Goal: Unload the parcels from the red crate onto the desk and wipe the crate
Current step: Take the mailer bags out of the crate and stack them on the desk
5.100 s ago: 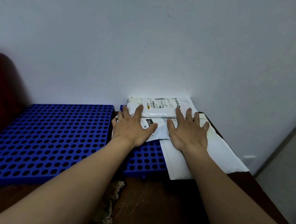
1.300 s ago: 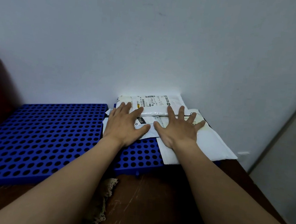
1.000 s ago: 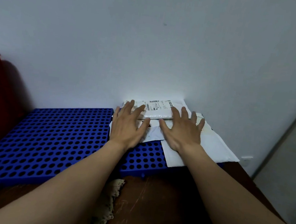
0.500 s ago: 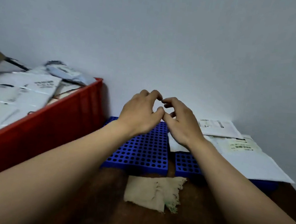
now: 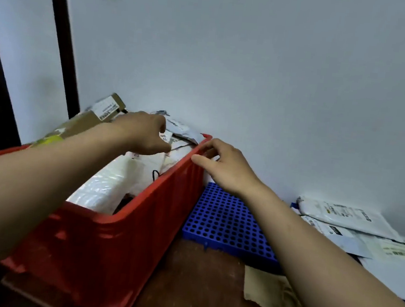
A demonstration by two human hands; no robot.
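Observation:
The red crate [image 5: 140, 221] stands at the left on the brown desk [image 5: 196, 289], heaped with parcels: a bubble-wrapped white one [image 5: 109, 184], a cardboard box [image 5: 86, 120] and a grey bag [image 5: 186, 133] at the far end. My left hand [image 5: 144, 133] hovers over the far parcels, fingers bent down and thumb apart, gripping nothing that I can see. My right hand [image 5: 222, 165] is at the crate's right rim, fingers loosely curled, thumb tip touching the rim. Several white parcels [image 5: 339, 213] lie stacked at the right.
A blue perforated mat [image 5: 224, 220] lies between the crate and the stacked parcels, partly under them. A beige cloth [image 5: 269, 293] lies on the desk in front of it. The wall runs close behind; a dark door frame [image 5: 61, 40] stands at the left.
Both hands lifted off the stacked parcels at the right and swung left to the red crate. My view turned left, bringing the crate and its load into sight.

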